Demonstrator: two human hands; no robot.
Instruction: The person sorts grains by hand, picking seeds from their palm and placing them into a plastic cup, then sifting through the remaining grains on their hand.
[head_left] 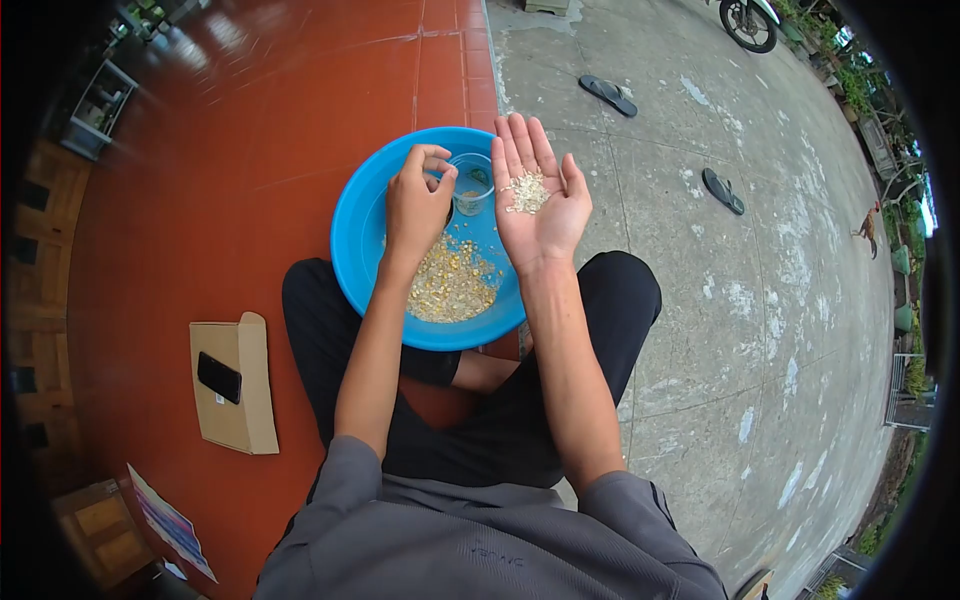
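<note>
My right hand (540,200) is held palm up with the fingers stretched out, over the right rim of a blue plastic basin (352,225). A small heap of pale broken grains (528,193) lies on that palm. Above the basin, my left hand (418,208) shows its back, thumb and fingers curled together; whatever is between the fingertips is too small to make out. Just beside those fingertips a clear plastic cup (472,180) stands in the basin, with a little material at its bottom. Mixed yellow and pale grains (450,285) are spread over the near part of the basin.
The basin rests by my crossed legs (330,320). On the red tiles to the left, a black phone (219,378) lies on a cardboard box (255,385). Two dark flip-flops (608,95) (723,191) lie on the concrete at right, with a chicken (869,230) farther off.
</note>
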